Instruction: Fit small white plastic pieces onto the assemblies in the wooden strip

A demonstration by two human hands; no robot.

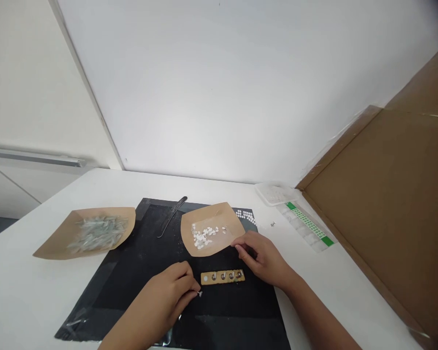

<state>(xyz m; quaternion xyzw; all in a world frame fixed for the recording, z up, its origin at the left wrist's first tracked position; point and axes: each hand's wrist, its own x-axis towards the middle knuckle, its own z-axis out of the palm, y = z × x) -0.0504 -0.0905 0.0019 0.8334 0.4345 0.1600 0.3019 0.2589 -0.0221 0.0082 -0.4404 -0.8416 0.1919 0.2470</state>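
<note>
My left hand (177, 289) is closed in a pinch on a small metal pin with a flat head (200, 293), low over the black mat (149, 287). Just right of it lies a narrow tan strip (218, 277) with a row of round holes. Several of its holes hold dark round pieces with metal stems, and the leftmost shows a white disc. The thumb and forefinger of my right hand (259, 255) come together at the right edge of a brown paper tray (222, 245) holding small white pieces (204, 236). Whatever is between those fingertips is too small to make out.
Another paper tray (51, 245) on the left holds many clear slips (98, 233). Black tweezers (172, 216) lie on the mat's far part. White dots (246, 215), a clear plastic box (275, 193) and a green-white strip (310, 224) are at right, beside a cardboard wall (387, 204).
</note>
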